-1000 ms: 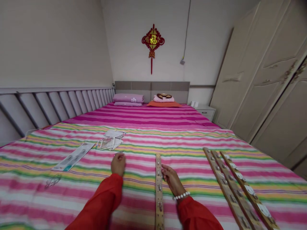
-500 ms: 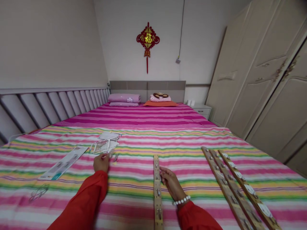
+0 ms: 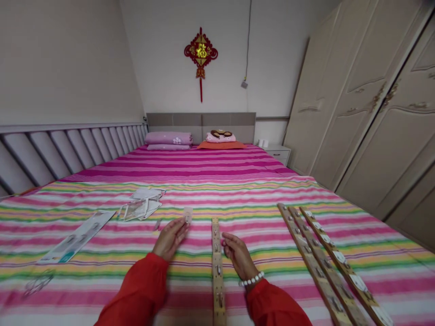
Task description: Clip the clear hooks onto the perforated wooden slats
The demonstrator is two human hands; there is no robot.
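While pinching a small clear adhesive hook point(image 3: 187, 214) at the fingertips, left hand point(image 3: 170, 237) raised just left of the wooden strip point(image 3: 216, 267), fingers closed on the piece, palm turned up. Right hand point(image 3: 237, 255) resting against the strip's right edge, fingers curled loosely, steadying it; nothing gripped as far as visible. Strip lying lengthwise on the striped bedsheet point(image 3: 102, 253), several hooks already fixed along it. Further left of the left hand: torn clear packets point(image 3: 141, 207) and a printed card point(image 3: 76, 236). Well right of the right hand: three more strips point(image 3: 326, 267), hooks fitted. Step judged: carrying a fresh hook across to the strip. Next likely calls for lining it up over a bare spot near the far end, pressing flat, strip held firm.
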